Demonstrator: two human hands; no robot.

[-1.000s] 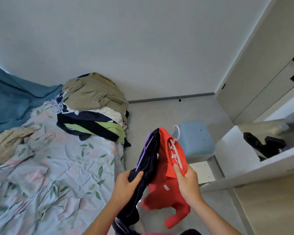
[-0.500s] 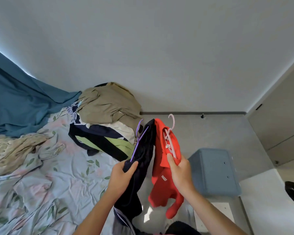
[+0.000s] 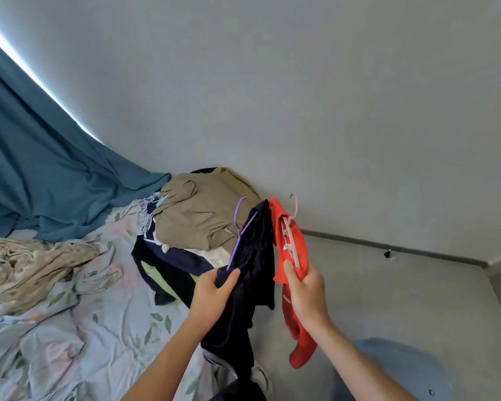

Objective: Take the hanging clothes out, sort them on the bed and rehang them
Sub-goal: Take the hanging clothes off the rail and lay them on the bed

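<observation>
Two garments pinched, dark garment (image 3: 252,256) by left hand (image 3: 211,293), red garment (image 3: 289,244) by right hand (image 3: 307,290); lay them flat beside the pile (image 3: 197,221) at ten o'clock.

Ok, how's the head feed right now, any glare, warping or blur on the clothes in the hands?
Head view: a blown-out strip of daylight along the curtain edge at upper left; wide-angle bending slants the wall and floor line; the dark garment is too deep in shade to show its folds; the red garment and both hangers read sharp.
</observation>
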